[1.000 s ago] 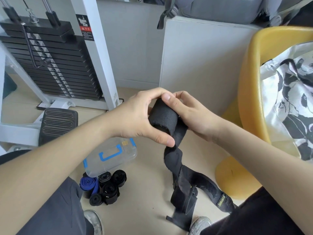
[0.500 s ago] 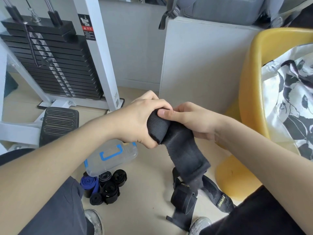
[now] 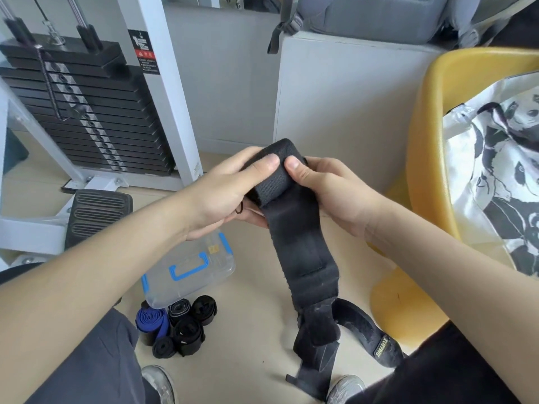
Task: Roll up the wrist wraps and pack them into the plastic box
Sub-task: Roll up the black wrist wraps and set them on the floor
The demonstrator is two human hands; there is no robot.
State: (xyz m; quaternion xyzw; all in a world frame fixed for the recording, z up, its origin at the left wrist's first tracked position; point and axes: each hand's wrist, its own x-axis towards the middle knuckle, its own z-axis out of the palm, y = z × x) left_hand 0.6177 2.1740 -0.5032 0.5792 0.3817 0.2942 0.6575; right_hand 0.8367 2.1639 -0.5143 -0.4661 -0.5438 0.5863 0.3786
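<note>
Weight stack (image 3: 87, 112) up-left of the grips, yellow chair (image 3: 423, 141) to the right. Black wrist wrap (image 3: 300, 252): rolled end held by left grip (image 3: 227, 193) and right grip (image 3: 329, 193), thumbs on top, tail hanging to the floor. Plastic box (image 3: 204, 275) below left grip, rolled wraps (image 3: 180, 325) touching it.

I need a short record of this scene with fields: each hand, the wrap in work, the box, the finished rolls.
left hand: grips the rolled end of the long black fabric wrist wrap
right hand: pinches the same roll, thumb on top
wrap state: partly rolled; loose tail hangs down
box: clear plastic box with blue latches, on the floor
finished rolls: one blue, several black, piled beside the box
</note>
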